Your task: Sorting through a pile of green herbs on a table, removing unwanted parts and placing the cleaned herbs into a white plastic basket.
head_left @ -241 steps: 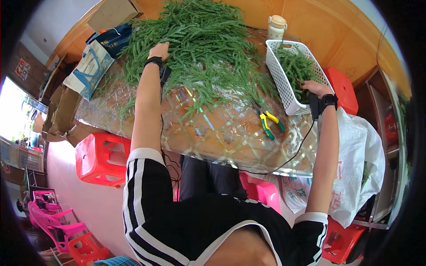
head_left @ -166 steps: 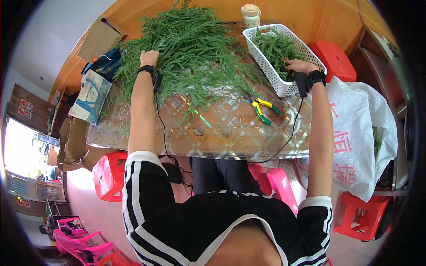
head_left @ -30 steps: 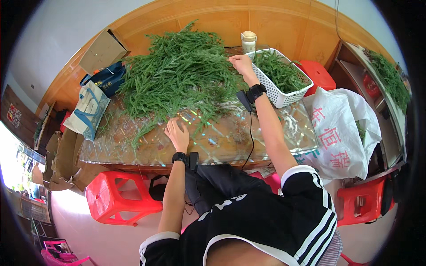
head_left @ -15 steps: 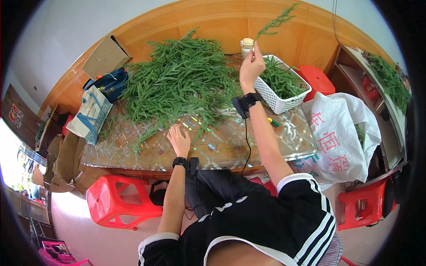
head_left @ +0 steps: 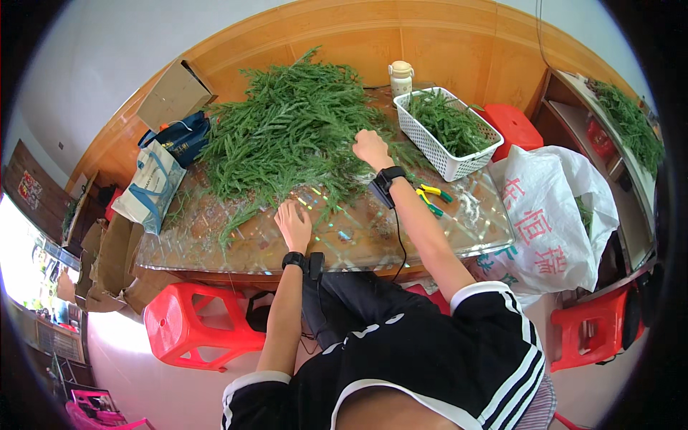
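Observation:
A large heap of feathery green sprigs point(head_left: 287, 122) covers the left and middle of the table. My right hand point(head_left: 371, 149) is closed at the heap's right edge, with its fingers curled under; what they hold, if anything, is hidden. Some greenery point(head_left: 407, 153) lies just to the right of that wrist. At the heap's near edge, my left hand point(head_left: 294, 225) rests on the tabletop, fingers loosely spread and holding nothing. A white perforated basket point(head_left: 450, 166) with more green sprigs in it stands right of my right hand. Pliers with yellow and green handles point(head_left: 434, 199) lie beside my right forearm.
A clear sheet covers the table point(head_left: 337, 251). Behind the basket stands a cream bottle point(head_left: 401, 77). Bags point(head_left: 153, 188) and a cardboard box point(head_left: 172, 97) are at the left. A white sack point(head_left: 545, 222) bulges at the right. Red stools point(head_left: 197, 326) flank me, and a cord trails from my right wrist.
My right hand, which held a sprig up above the basket, has come down and left to the heap. That raised sprig no longer shows there. My left hand has barely moved.

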Demonstrator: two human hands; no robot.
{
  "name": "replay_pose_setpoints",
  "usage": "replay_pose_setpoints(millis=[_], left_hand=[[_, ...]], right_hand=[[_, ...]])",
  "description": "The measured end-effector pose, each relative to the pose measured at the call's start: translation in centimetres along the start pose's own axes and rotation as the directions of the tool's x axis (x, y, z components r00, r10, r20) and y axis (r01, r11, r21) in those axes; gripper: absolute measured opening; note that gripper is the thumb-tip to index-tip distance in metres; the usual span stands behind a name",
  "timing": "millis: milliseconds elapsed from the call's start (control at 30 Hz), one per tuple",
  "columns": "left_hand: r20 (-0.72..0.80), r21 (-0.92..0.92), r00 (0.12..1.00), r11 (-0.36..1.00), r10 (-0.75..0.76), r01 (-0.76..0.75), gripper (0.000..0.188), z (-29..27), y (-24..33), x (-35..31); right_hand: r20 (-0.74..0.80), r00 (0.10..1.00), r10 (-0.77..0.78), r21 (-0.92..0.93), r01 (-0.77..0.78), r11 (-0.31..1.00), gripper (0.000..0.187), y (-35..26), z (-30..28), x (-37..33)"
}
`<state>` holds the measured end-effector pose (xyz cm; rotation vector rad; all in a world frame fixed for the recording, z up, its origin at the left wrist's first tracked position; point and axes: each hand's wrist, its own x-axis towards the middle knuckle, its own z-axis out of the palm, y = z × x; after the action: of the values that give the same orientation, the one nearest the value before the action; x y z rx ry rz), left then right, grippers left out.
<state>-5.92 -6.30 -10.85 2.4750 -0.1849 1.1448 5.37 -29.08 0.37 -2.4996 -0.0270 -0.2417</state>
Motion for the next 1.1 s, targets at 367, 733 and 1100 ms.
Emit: replay_pose_setpoints(millis=[367,733,1100], left_hand=[[0.03,-0.011,0.999,0.999,0.03,-0.03,0.019,0.3,0.1,-0.2],[0.064,0.003,0.996,0.998,0.061,-0.061,0.021,0.2,0.3,0.0],[0.074,0.008,0.995,0.997,0.074,-0.074,0.021,-0.1,0.4,-0.5]], right_hand=[[-0.048,0.996,0.074,0.055,-0.071,0.996,0.021,3.5,-0.1,-1.4],[-0.22,0.974,0.058,0.371,0.029,0.928,0.021,4.4,1.1,-4.7],[-0.72,0.67,0.181,0.562,0.41,0.718,0.016,1.2,-2.4,-7.2]])
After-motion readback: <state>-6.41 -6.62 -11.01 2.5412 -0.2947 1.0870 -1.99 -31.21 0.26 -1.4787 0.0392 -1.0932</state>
